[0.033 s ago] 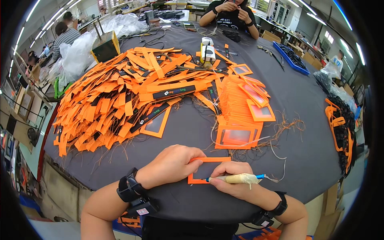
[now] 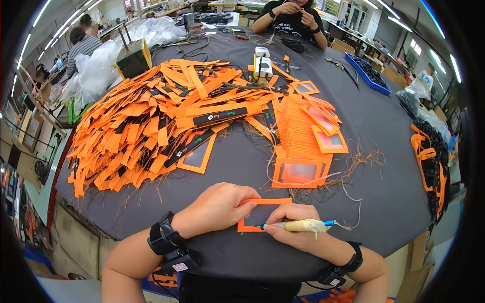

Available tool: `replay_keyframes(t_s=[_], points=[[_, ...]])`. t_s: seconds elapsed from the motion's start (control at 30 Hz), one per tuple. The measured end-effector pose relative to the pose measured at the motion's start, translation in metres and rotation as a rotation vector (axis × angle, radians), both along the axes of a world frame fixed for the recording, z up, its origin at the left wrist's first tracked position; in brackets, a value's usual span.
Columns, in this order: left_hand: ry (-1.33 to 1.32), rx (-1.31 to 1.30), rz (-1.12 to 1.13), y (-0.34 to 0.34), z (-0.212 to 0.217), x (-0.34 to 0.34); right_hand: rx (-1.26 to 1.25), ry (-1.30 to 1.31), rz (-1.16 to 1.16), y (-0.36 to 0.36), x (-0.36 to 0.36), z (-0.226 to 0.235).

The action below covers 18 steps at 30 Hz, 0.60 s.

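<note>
An orange rectangular frame piece (image 2: 262,202) lies flat on the dark grey table near its front edge. My left hand (image 2: 217,207) presses down on the frame's left side, fingers over its upper edge. My right hand (image 2: 290,232) grips a tape-wrapped tool with a blue tip (image 2: 303,225), held sideways with its point at the frame's lower edge. Both wrists wear black bands.
A stack of orange frames (image 2: 303,144) sits just beyond, loose threads (image 2: 361,161) beside it. A big heap of orange strips (image 2: 151,121) covers the left. A person sits across (image 2: 293,17). Blue tray (image 2: 369,73) far right, orange and black pieces (image 2: 429,156) at the right edge.
</note>
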State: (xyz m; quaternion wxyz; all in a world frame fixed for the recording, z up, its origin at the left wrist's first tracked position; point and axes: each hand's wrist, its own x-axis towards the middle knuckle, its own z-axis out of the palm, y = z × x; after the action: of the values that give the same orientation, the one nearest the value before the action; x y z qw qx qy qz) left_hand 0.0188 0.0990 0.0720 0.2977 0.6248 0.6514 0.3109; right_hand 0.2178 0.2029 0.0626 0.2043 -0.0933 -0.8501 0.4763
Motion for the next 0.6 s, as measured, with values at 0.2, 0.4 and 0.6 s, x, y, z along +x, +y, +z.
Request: replay_keyframes(t_s=[0.2,0.4,0.6], points=[[0.012,0.015,-0.003,0.0003,-0.0004,0.0001,0.001,-0.011,0.002,0.0004,0.0000,-0.0019],[0.009,0.001,-0.008,0.0009,0.0005,0.0000,-0.003,-0.004,0.012,0.0006,-0.0005,-0.0031],[0.014,0.006,-0.010,0.0007,-0.0003,-0.0005,0.005,-0.013,0.000,0.0012,0.0005,-0.0023]])
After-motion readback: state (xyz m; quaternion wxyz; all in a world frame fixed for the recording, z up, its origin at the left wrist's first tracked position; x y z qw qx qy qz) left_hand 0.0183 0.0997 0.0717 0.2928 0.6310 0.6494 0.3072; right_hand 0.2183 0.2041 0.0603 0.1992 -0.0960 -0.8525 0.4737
